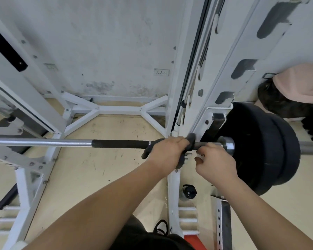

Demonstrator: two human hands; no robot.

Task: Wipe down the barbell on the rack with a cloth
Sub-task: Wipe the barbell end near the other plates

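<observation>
A chrome barbell (43, 142) with a black grip section (119, 143) runs across the view on the white rack (192, 98). My left hand (167, 150) is wrapped over the bar just right of the grip section, holding a dark cloth (191, 139) around it. Cloth ends stick out on both sides of that hand. My right hand (215, 162) hangs just below the bar beside the collar (228, 144), fingers curled, thumb and fingertips close together near a cloth edge. Whether it pinches the cloth is unclear.
Black weight plates (267, 150) load the bar's right end. The rack upright stands right behind my hands. A dark bottle (188, 192) stands on the floor below. Another person in a peach top (300, 83) crouches at the right edge. White rack braces (116, 110) cross the tan floor.
</observation>
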